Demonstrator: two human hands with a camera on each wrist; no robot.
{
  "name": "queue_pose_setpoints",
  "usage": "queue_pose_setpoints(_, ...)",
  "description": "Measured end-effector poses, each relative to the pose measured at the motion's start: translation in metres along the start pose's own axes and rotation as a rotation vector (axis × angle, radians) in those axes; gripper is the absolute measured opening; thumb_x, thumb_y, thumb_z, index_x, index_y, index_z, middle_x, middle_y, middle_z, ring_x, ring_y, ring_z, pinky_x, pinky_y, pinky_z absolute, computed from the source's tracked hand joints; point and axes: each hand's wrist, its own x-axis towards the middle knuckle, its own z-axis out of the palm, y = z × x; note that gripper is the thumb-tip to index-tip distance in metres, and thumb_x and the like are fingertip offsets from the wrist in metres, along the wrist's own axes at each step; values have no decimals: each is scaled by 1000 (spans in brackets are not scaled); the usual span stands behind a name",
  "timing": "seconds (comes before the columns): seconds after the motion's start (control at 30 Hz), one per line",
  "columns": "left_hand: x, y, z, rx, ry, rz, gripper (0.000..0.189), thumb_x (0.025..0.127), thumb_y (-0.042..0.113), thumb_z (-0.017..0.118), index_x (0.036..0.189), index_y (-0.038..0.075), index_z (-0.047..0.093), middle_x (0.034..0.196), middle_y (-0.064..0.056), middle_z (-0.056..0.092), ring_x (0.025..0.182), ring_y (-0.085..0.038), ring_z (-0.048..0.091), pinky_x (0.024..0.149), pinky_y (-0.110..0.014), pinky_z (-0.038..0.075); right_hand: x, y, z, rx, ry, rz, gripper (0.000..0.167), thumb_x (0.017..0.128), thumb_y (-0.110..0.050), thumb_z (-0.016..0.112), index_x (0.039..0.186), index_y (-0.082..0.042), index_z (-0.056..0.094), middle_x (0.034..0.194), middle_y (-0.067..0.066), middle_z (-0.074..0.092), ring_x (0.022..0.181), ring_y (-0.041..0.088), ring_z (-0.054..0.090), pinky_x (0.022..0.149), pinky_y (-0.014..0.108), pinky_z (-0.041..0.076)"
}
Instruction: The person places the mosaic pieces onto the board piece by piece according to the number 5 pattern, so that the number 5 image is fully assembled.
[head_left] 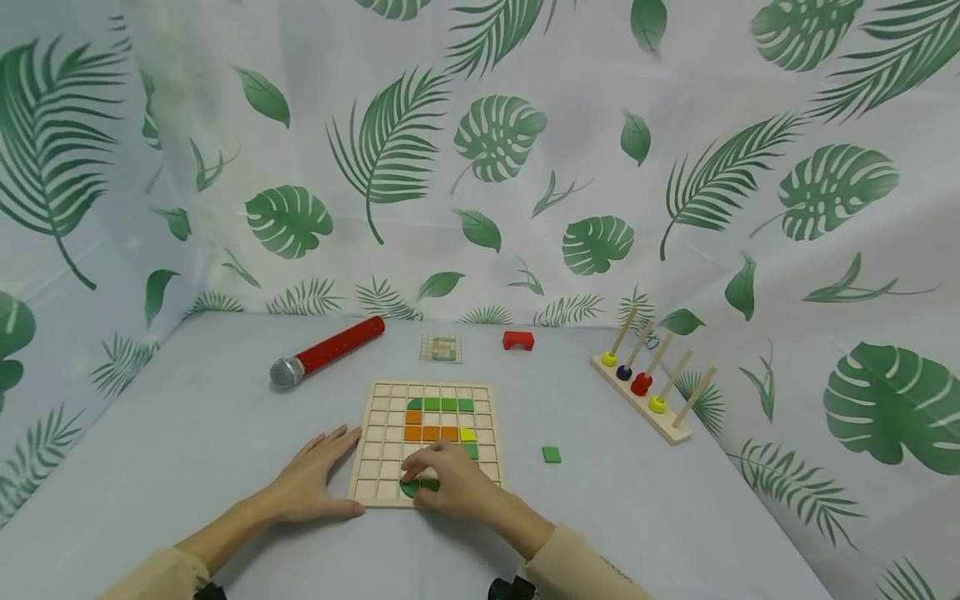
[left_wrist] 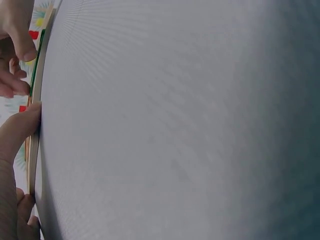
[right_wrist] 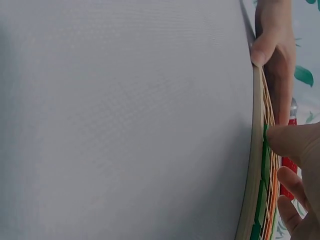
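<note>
A square wooden grid board lies on the table with green, orange and yellow tiles in some cells. My left hand rests at its left side, fingers extended, the thumb against the near corner. Over the lower part of the board, my right hand pinches a dark green rounded tile at the near row, thumb and fingertips bent around it. Another green tile sits beside it, partly covered by the hand. In the right wrist view the thumb touches a green tile near the board's edge.
A loose green square tile lies right of the board. Behind stand a red microphone, a small pattern card and a red arch block. A wooden peg stand with rings is at the right.
</note>
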Motion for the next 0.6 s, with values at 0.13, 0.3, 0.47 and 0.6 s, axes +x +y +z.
queue_pose_setpoints(0.13, 2, 2, -1, -4, -4, -4, 107, 66, 59, 74, 145, 0, 32, 147, -18, 35, 137, -37, 25, 112, -54, 14, -5, 3, -4, -3, 11, 49, 33, 79, -8, 71, 110, -19, 65, 101, -18, 65, 106, 8, 52, 93, 32, 44)
queue_pose_setpoints(0.3, 1, 4, -1, -7, -9, -14, 108, 65, 59, 75, 145, 1, 32, 148, -18, 35, 138, -37, 24, 113, -53, 13, -19, 20, -15, 73, 116, 119, 29, 84, -6, 68, 112, -12, 64, 108, -7, 63, 101, 13, 56, 86, 30, 50)
queue_pose_setpoints(0.47, -2, 4, 1, -8, -11, -25, 109, 64, 60, 75, 146, 1, 32, 148, -17, 34, 138, -36, 24, 113, -53, 12, -33, 41, -30, 159, 242, 163, 32, 82, -2, 70, 113, -3, 61, 107, 7, 63, 94, 21, 59, 81, 31, 54)
queue_pose_setpoints(0.6, -2, 3, 2, -10, 0, -28, 109, 64, 61, 74, 145, 1, 32, 148, -17, 35, 138, -37, 24, 113, -53, 12, -41, 53, -43, 252, 315, 219, 34, 81, 1, 69, 114, 1, 60, 108, 13, 63, 95, 25, 60, 83, 39, 54)
